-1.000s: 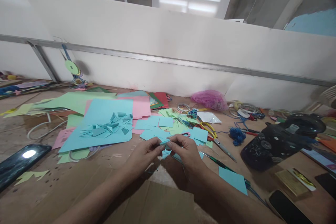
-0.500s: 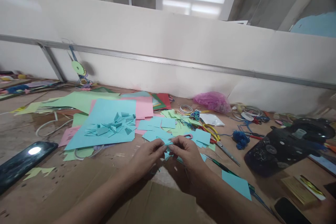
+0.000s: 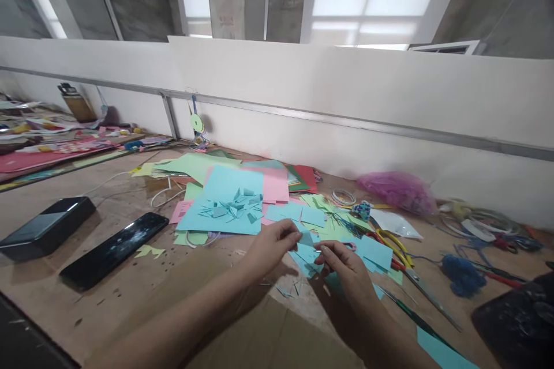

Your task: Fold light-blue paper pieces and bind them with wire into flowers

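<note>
My left hand (image 3: 276,242) pinches a small piece of light blue paper (image 3: 305,236) between thumb and forefinger, above the middle of the table. Just to the right, my right hand (image 3: 344,262) has its thumb and fingers pressed together close to that paper. Whatever thin thing may be in its fingertips is too small to name. Beneath both hands lie loose light blue paper squares (image 3: 312,216), and thin offcuts (image 3: 288,289) are scattered in front of them. A heap of folded blue paper pieces (image 3: 236,206) rests on a larger blue sheet (image 3: 197,216) to the left.
Scissors (image 3: 426,294) with red and yellow handles, blue yarn (image 3: 462,274) and a dark container (image 3: 517,320) lie on the right. A pink plastic bag (image 3: 397,190) sits against the white partition (image 3: 303,81). On the left are a phone (image 3: 115,248) and a black box (image 3: 47,228).
The camera view has swung left. My hands, close together before, are now a little apart, the blue paper staying with the left. Thin offcuts now show more plainly below.
</note>
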`<act>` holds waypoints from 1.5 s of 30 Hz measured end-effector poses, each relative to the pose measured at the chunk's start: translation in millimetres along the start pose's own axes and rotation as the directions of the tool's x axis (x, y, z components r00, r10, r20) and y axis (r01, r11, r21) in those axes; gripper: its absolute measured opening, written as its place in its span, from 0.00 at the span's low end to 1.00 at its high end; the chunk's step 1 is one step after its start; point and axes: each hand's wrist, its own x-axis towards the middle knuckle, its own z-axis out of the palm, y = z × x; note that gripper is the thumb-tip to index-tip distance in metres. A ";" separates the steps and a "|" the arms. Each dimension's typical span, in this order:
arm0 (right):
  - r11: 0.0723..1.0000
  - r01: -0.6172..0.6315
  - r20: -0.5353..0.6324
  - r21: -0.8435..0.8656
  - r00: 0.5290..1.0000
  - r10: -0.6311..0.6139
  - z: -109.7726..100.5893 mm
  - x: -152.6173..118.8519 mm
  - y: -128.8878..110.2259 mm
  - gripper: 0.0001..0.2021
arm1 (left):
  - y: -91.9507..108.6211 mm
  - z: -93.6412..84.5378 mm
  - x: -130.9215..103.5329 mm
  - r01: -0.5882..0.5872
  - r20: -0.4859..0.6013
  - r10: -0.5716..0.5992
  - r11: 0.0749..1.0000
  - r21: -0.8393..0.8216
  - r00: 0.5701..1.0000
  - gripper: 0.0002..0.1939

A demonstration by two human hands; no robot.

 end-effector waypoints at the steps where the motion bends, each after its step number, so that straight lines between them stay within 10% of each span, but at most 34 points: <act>1: 1.000 0.004 -0.009 -0.028 1.000 -0.005 -1.8 0.7 0.1 0.15 | -0.3 -8.1 4.1 0.001 -0.014 0.000 1.000 0.006 1.000 0.12; 14: 0.952 0.067 -0.074 -0.297 0.993 -0.093 -24.1 19.0 9.1 0.12 | -47.9 -152.0 22.0 0.324 -0.379 -0.117 0.772 0.546 0.918 0.17; 24: 0.937 0.054 -0.035 -0.345 0.997 -0.070 -21.0 13.3 12.1 0.12 | -59.4 -181.4 14.8 0.316 -0.416 -0.134 0.856 0.409 0.900 0.21; 31: 0.900 0.025 -0.023 -0.435 0.999 -0.039 -21.7 12.7 16.2 0.14 | -51.9 -196.8 -12.3 0.294 -0.224 -0.224 0.885 0.360 0.948 0.19; 38: 0.873 0.031 0.002 -0.488 0.999 -0.034 -23.3 14.9 22.6 0.14 | -51.8 -215.5 -37.6 0.339 -0.086 -0.349 0.772 0.538 0.933 0.21; 45: 0.858 0.055 0.018 -0.510 0.998 -0.053 -26.3 14.7 30.5 0.14 | -52.7 -221.8 -27.8 0.359 -0.234 -0.281 0.571 0.738 0.931 0.21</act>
